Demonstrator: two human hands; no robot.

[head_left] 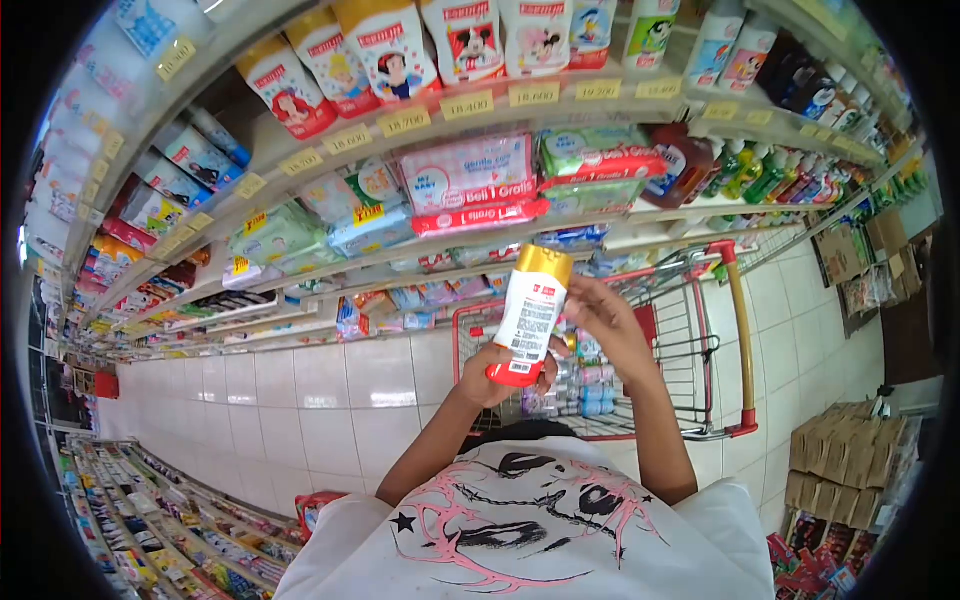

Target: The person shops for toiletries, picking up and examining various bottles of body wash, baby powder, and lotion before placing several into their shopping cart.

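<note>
A white bottle [532,315] with a gold cap and a red base is held up in front of me, tilted slightly, its printed back label and barcode facing me. My left hand [484,376] is wrapped round its lower part, with fingertips showing past the right side. Beside the upper right edge of the bottle is my right hand [608,325], its fingers loosely bent and apart, fingertips right at the edge. Below both hands, a shopping cart [705,370] with a red and gold handle carries several packed goods, among them blue-capped bottles [598,392].
Ahead, a shelf edge with price tags [470,105] carries similar gold-capped bottles [395,50]. Wipes packs [465,175] fill the shelf below. Cardboard boxes [845,450] stand at right on the tiled floor [290,390]. Another stocked shelf [170,530] is at lower left.
</note>
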